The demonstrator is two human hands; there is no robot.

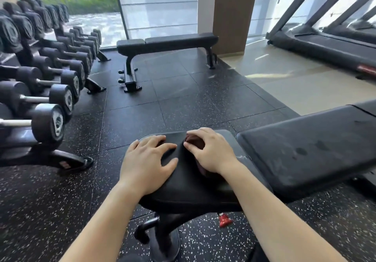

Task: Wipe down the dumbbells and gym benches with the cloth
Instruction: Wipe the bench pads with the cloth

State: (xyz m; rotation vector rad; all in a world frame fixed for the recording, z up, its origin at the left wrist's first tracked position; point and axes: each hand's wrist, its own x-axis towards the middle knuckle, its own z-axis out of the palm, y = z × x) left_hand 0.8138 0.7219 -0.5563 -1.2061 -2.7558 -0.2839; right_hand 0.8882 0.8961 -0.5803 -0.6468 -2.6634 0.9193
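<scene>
A black gym bench stands right in front of me, with its seat pad (pixel 189 180) under both hands and its long back pad (pixel 305 149) stretching off to the right. My left hand (pixel 148 164) lies flat on the seat pad, fingers spread. My right hand (pixel 209 149) is curled over a dark reddish-brown cloth (pixel 196 140), pressing it onto the seat pad; most of the cloth is hidden under the hand. A second black flat bench (pixel 168 43) stands farther off by the window. Black dumbbells (pixel 48 119) fill a rack along the left.
The dumbbell rack's feet (pixel 77 162) stick out onto the speckled rubber floor at the left. Treadmills (pixel 325 44) stand at the back right on a pale floor. A brown pillar (pixel 234 13) rises behind the far bench. A small red tag (pixel 224 220) hangs under my bench.
</scene>
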